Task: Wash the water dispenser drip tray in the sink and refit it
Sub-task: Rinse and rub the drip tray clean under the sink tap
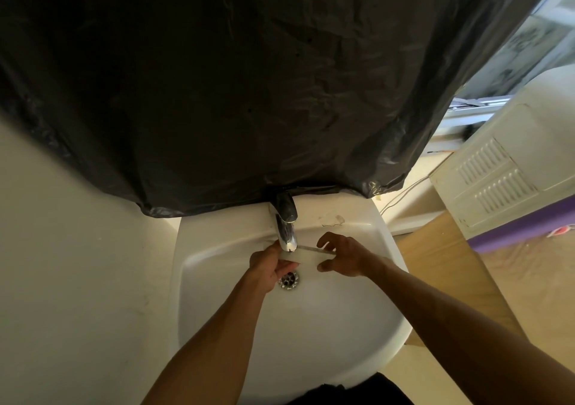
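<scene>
White sink point(217, 311): tap point(287, 224) on its rim at twelve o'clock, drain point(289, 279) just below centre-top.

The near half of the sink point(236, 327) basin is open, with room to move around both forearms. At the far edge the tap point(287, 227) stands over the drain point(289, 279), and a black plastic sheet point(233, 87) hangs low just behind it.

Both bare forearms outstretched, left hand point(267, 266) and right hand point(345, 257) gripping.
</scene>
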`<move>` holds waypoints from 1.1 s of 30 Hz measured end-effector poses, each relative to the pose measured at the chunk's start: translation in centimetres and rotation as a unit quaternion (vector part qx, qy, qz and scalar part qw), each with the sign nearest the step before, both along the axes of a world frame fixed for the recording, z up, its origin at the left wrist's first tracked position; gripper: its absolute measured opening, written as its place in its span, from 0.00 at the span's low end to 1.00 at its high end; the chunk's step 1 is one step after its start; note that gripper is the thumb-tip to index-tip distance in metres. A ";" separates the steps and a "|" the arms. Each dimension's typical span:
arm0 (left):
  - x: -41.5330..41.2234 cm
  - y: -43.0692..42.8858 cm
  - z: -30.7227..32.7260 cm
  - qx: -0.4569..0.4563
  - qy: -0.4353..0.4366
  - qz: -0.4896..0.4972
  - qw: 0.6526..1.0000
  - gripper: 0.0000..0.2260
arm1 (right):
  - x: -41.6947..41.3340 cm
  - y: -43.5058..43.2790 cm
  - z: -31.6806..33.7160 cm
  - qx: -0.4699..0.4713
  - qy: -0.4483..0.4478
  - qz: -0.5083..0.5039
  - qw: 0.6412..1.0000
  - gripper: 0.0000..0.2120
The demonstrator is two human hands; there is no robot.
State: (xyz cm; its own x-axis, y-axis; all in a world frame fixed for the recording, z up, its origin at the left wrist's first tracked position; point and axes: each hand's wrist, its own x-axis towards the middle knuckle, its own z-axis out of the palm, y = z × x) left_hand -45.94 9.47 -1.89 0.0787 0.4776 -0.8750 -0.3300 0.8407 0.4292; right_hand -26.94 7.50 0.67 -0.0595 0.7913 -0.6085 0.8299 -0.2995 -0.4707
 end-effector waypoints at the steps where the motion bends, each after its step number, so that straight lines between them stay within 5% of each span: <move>1: -0.1 0.0 0.0 0.000 0.001 -0.001 1.000 0.18 | -0.2 0.1 0.0 0.011 -0.013 0.004 1.000 0.27; 7: -1.1 -0.1 -0.1 0.007 -0.012 0.001 1.000 0.21 | -0.8 0.2 0.0 0.068 -0.099 0.058 0.991 0.32; 16: -1.6 -0.4 -0.9 0.043 -0.029 -0.013 0.999 0.11 | -0.9 -0.9 -0.3 0.148 -0.218 0.158 0.952 0.32; 25: -3.8 -1.2 -1.6 0.070 0.015 -0.025 0.997 0.07 | -3.4 -1.4 -1.0 0.145 -0.223 0.184 0.946 0.32; 33: -3.8 -0.4 -1.6 0.098 0.095 -0.051 0.989 0.20 | -3.2 -2.2 -0.8 0.179 -0.182 0.187 0.949 0.34</move>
